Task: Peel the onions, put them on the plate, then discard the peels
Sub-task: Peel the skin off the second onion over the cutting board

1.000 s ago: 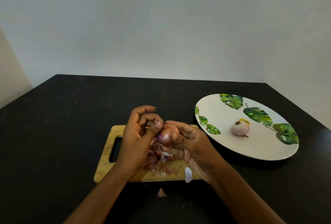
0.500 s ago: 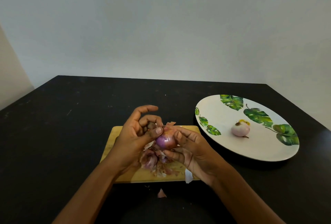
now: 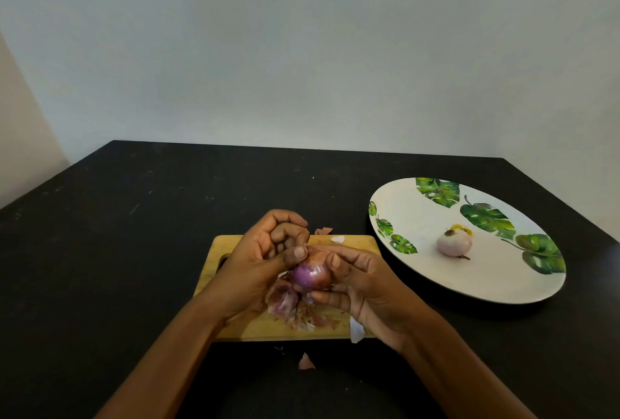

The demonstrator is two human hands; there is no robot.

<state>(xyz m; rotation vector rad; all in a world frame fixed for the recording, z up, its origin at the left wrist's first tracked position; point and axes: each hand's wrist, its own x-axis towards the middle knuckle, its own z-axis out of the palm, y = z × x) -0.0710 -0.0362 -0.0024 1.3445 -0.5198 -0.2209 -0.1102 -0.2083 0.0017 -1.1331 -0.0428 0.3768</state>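
The fingers (image 3: 295, 255) of the left hand (image 3: 265, 257) are curled. The thumb tip presses on the top of a red onion (image 3: 310, 275) and seems to pinch a strip of skin there, though the pinch is too small to be sure of. The right hand (image 3: 365, 287) cradles the onion from the right and from below, thumb on top and fingers curled under it, holding it just above the wooden cutting board (image 3: 235, 244).

The onion is partly stripped. Glossy purple flesh shows on the near side, while duller brownish skin clings to the top and right.

A heap of peels (image 3: 285, 299) lies on the board below the hands. Loose scraps (image 3: 323, 230) sit at the board's far edge, a white flake (image 3: 356, 331) hangs over its near right corner, and one stray peel (image 3: 306, 362) lies on the black desk (image 3: 134, 251) in front of the board.

Well to the right, one peeled onion (image 3: 453, 243) rests on the leaf-patterned plate (image 3: 419, 217).

By my reading, the task is around its middle, with one onion finished and plated. The second needs its last skin off and then goes to the plate. None of the peels have been gathered or discarded. No other onions and no bin are in view.
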